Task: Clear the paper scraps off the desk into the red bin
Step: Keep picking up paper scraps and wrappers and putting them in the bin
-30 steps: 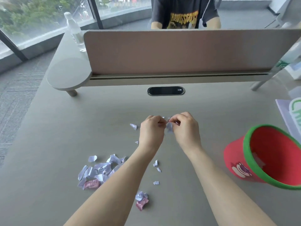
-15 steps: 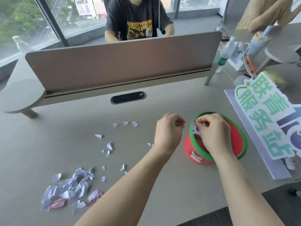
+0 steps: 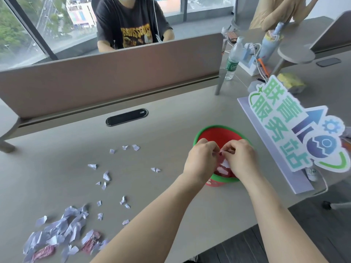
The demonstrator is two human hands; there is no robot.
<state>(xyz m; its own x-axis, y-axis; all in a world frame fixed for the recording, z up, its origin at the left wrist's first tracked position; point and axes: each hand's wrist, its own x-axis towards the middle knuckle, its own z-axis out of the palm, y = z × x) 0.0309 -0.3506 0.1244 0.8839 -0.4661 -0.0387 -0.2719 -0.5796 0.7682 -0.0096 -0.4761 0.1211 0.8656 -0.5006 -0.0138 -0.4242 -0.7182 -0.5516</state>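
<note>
The red bin (image 3: 218, 128) with a green rim stands on the grey desk (image 3: 163, 188), right of centre. My left hand (image 3: 201, 158) and my right hand (image 3: 239, 158) hover over its opening with their fingertips pinched together on a small paper scrap (image 3: 220, 153). White scraps (image 3: 225, 165) show inside the bin below my fingers. A pile of pale purple and pink paper scraps (image 3: 60, 231) lies at the desk's near left. Several loose scraps (image 3: 106, 175) are scattered between the pile and the bin.
A green and blue cut-out sign (image 3: 296, 133) on a white board lies right of the bin. A brown partition (image 3: 114, 76) runs along the back, with a person (image 3: 133, 25) seated behind it. A water bottle (image 3: 232, 59) and clutter sit at the back right.
Both hands moved right from the middle of the desk to over the red bin, carrying the scrap. My view turned right, so the bin now sits under my hands.
</note>
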